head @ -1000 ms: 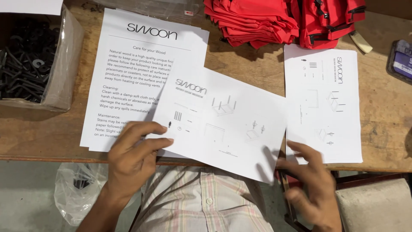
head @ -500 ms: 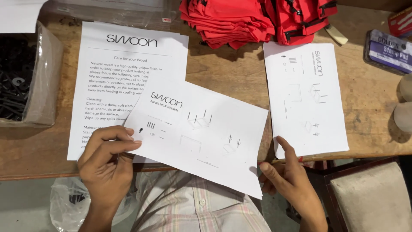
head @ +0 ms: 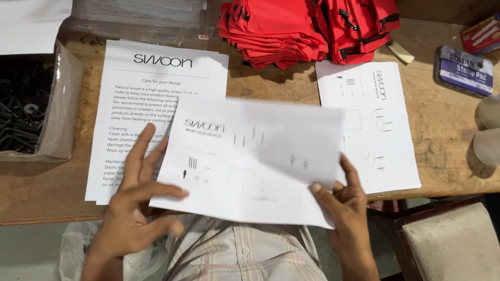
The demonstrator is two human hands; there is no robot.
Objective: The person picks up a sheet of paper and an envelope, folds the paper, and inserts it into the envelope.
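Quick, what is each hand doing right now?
Left hand: open, fingers spread, thumb touching the diagram sheet.
Right hand: closed on the diagram sheet's lower right edge.

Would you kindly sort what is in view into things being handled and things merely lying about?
Being handled: diagram sheet, pinched by the right hand, left hand at its edge.

Lying about: text sheets, second diagram sheet, red fabric stack, box of black hardware, stamp pad tin.
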